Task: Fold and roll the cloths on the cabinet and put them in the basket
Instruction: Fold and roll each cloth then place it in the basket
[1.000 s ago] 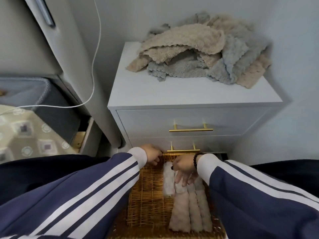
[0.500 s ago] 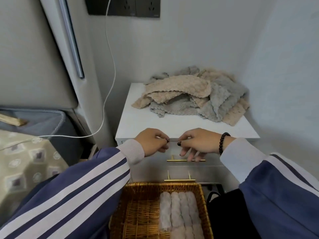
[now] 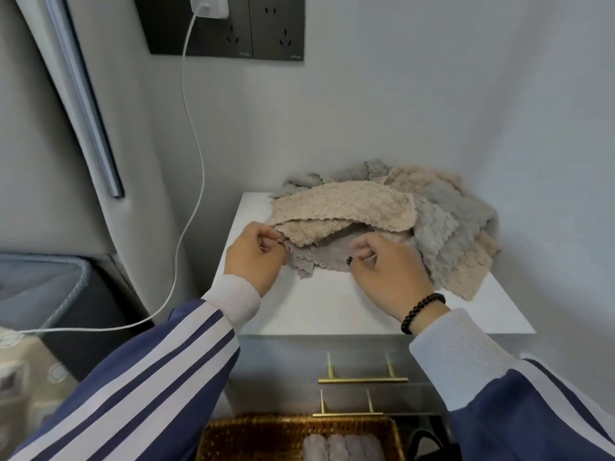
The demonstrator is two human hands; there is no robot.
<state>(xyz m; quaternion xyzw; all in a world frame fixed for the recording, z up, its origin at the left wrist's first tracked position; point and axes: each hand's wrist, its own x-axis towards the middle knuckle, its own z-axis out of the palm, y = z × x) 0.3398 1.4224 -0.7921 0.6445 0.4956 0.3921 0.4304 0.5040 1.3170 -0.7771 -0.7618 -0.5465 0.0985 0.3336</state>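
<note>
Both hands are reaching over the front of the white cabinet [image 3: 319, 307] to the near edge of the cloth pile [image 3: 382, 221]. Left hand [image 3: 254, 261] is sitting at the pile's left corner, fingers curled, thumb and forefinger pinching the edge of the grey cloth [image 3: 319, 257] at the bottom of the heap. Right hand [image 3: 387, 274], beaded bracelet [image 3: 421, 311] on the wrist, is hovering over the same cloth's front edge, fingers curled in; can't tell if it's actually gripping fabric. Beige and grey cloths are lying tangled across the cabinet's back right, one beige piece draping over the right edge. Basket [image 3: 253, 437] is sitting on the floor below the drawers, rolled cloths [image 3: 342, 447] lined up inside. White cable [image 3: 191, 154] is hanging from the wall socket [image 3: 226, 24], left of the cabinet.
</note>
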